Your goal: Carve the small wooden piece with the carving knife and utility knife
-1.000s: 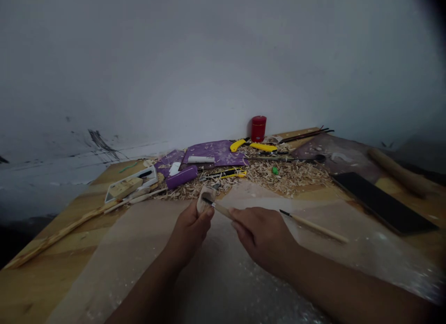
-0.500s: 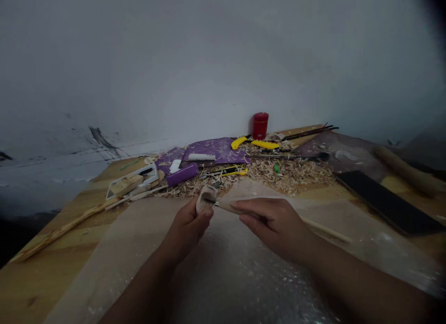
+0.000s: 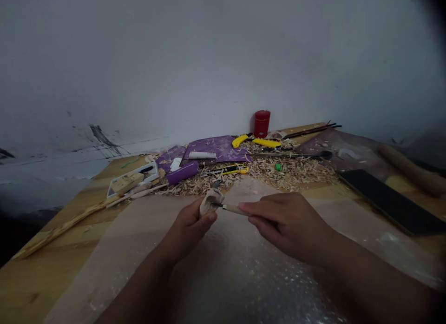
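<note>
Workpiece: a pale carved wooden piece (image 3: 210,201) with a scooped hollow, held above the table, just over a translucent plastic sheet (image 3: 244,273)
Left grip: the left hand (image 3: 186,233) is closed around the wooden piece, fingers wrapped beneath it and the hollow facing right
Right grip: the right hand (image 3: 287,226) is closed on the wooden handle of a slim carving tool (image 3: 233,209), pinching it between thumb and fingers
Tool contact: the dark blade meets the hollow of the wooden piece
Under the hands: the plastic sheet lies over the wooden table (image 3: 31,291)
Just ahead: a heap of wood shavings (image 3: 292,173) surrounds a yellow-and-black utility knife (image 3: 232,170), a purple case (image 3: 183,172) and a purple mat (image 3: 216,147)
Far edge: a red cylindrical tin (image 3: 262,123) stands against the wall (image 3: 209,59)
Left side: a white tray (image 3: 132,182) holds a wooden block, near a long wooden strip (image 3: 66,228)
Right side: a black flat board (image 3: 390,202) lies beside a wooden rod (image 3: 409,170)
</note>
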The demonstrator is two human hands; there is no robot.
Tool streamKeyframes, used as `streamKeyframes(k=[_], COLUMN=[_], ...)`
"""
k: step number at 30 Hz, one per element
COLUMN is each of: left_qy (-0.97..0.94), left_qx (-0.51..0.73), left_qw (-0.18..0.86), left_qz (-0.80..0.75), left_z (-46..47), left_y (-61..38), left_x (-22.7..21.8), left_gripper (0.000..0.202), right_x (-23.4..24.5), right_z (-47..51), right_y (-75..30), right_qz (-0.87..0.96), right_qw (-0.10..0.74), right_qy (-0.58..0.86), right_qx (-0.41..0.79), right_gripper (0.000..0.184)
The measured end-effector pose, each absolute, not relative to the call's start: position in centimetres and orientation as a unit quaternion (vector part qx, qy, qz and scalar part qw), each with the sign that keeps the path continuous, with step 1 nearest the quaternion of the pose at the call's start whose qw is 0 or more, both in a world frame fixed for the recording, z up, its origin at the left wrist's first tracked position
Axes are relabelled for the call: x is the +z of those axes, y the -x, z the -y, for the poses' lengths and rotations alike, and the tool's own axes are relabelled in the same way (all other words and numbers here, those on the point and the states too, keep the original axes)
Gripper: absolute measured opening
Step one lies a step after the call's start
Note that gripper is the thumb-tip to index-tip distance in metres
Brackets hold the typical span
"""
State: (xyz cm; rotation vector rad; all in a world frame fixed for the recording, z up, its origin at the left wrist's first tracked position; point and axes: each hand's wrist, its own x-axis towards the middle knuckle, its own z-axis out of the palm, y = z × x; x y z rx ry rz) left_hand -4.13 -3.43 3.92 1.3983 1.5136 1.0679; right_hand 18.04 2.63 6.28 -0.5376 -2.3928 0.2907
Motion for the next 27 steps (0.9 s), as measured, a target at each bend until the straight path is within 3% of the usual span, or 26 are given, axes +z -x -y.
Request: streamKeyframes(k=[8, 14, 19, 27], left_qy=[-0.520, -0.551, -0.574, -0.547], left_qx=[0.424, 0.397, 0.379, 0.401], left_qw=[0.478, 0.390, 0.338, 0.370], left_qz=[-0.567, -0.622, -0.643, -0.635], left_z=[3.4, 3.3, 3.3, 3.4], left_y=[4.3, 4.0, 3.6, 3.5], left_x=[3.6, 4.0, 4.3, 3.9], left_gripper=[0.021, 0.021, 0.020, 0.022], right_x=[5.3, 5.1, 4.7, 4.5], right_z=[-1.6, -1.6, -1.1, -0.9], right_y=[-17.3, -16.9, -16.5, -16.4], right_qz=[0.915, 0.911, 0.919, 0.918], right_qw=[0.326, 0.304, 0.288, 0.297], right_qy=[0.223, 0.244, 0.257, 0.258], right_qx=[0.086, 0.136, 0.080, 0.041], right_gripper=[0.025, 0.025, 0.028, 0.030])
